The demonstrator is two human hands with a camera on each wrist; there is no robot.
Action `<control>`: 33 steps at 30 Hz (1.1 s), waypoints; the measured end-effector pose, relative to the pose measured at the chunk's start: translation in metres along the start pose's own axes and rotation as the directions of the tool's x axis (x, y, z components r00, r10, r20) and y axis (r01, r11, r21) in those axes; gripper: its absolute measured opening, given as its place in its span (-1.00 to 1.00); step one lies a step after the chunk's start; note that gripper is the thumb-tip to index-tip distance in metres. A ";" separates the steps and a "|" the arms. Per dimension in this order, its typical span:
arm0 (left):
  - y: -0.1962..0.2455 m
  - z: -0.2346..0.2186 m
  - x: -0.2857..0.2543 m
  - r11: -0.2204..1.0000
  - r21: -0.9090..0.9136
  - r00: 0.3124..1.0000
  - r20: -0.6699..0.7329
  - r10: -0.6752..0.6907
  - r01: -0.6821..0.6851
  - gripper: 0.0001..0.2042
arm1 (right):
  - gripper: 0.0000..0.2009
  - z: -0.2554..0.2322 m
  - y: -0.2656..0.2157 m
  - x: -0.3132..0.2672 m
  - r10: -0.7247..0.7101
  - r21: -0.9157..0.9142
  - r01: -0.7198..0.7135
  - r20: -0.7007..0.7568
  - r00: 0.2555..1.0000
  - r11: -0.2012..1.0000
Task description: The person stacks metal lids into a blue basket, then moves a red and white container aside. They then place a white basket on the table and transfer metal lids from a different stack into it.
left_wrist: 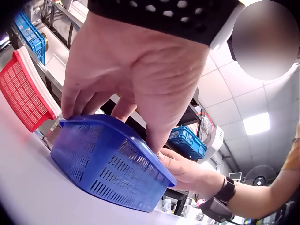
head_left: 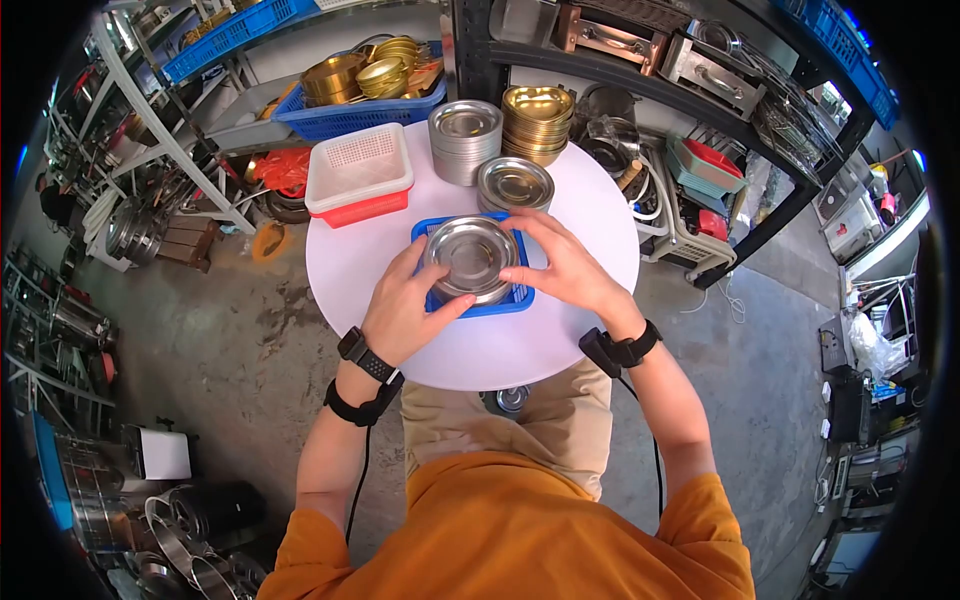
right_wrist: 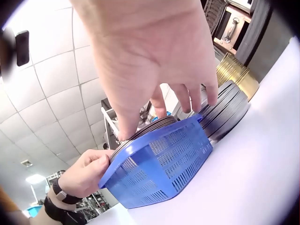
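A blue perforated basket stands on the round white table, with a stack of round silver plates inside it. The left hand touches the left side of the stack, fingers spread over the rim. On the right side, the right hand rests its thumb and fingers on the plates' edge. From the right wrist view, several plate rims show just above the basket wall. In the left wrist view the left hand reaches over the basket, which hides the plates.
Behind the basket stand a shorter silver stack, a taller silver stack and a gold stack. A white basket in a red one sits at the table's back left. Shelves with metalware surround the table.
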State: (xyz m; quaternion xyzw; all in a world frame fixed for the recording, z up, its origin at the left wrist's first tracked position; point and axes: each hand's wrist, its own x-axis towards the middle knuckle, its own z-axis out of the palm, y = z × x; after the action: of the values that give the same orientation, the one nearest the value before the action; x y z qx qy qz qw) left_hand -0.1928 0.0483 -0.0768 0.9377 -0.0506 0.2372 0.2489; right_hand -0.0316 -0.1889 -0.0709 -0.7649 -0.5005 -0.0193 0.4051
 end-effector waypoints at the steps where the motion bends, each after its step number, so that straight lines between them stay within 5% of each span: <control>1: 0.000 -0.001 0.000 1.000 -0.003 1.000 0.003 0.007 -0.007 -0.50 | -0.44 -0.002 0.000 0.003 -0.015 0.043 0.016 -0.031 0.999 0.999; 6: 0.004 -0.003 -0.001 0.999 -0.033 0.999 0.032 -0.023 0.024 -0.48 | -0.65 -0.013 0.033 0.028 -0.006 -0.123 -0.021 -0.212 0.977 0.992; 8: 0.004 -0.004 0.000 1.000 -0.022 0.999 0.034 -0.016 0.017 -0.48 | -0.72 -0.016 0.053 0.035 -0.004 -0.365 -0.067 -0.190 0.982 0.928; 12: 0.003 -0.006 0.001 1.000 0.010 1.000 0.030 0.005 -0.005 -0.48 | -0.84 -0.024 0.058 0.042 -0.013 -0.462 0.006 -0.011 1.000 0.887; 19: 0.002 -0.007 0.002 1.000 0.017 0.999 0.049 0.001 -0.002 -0.48 | -0.86 -0.023 0.056 0.046 -0.141 -0.531 0.146 0.050 0.989 0.835; 27: 0.004 -0.009 0.001 0.999 0.031 0.998 0.062 -0.022 0.020 -0.47 | -0.86 -0.030 0.039 0.052 0.046 -0.511 -0.030 0.018 0.999 0.859; 33: 0.005 -0.010 0.002 0.999 0.037 0.998 0.064 -0.017 0.015 -0.48 | -0.90 -0.031 0.033 0.052 -0.044 -0.451 0.016 -0.052 0.998 0.892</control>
State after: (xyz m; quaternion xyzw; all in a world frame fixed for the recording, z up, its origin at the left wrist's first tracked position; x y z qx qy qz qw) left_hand -0.1967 0.0487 -0.0658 0.9495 -0.0468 0.2058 0.2320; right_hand 0.0317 -0.1757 -0.0475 -0.8291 -0.4818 -0.1640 0.2315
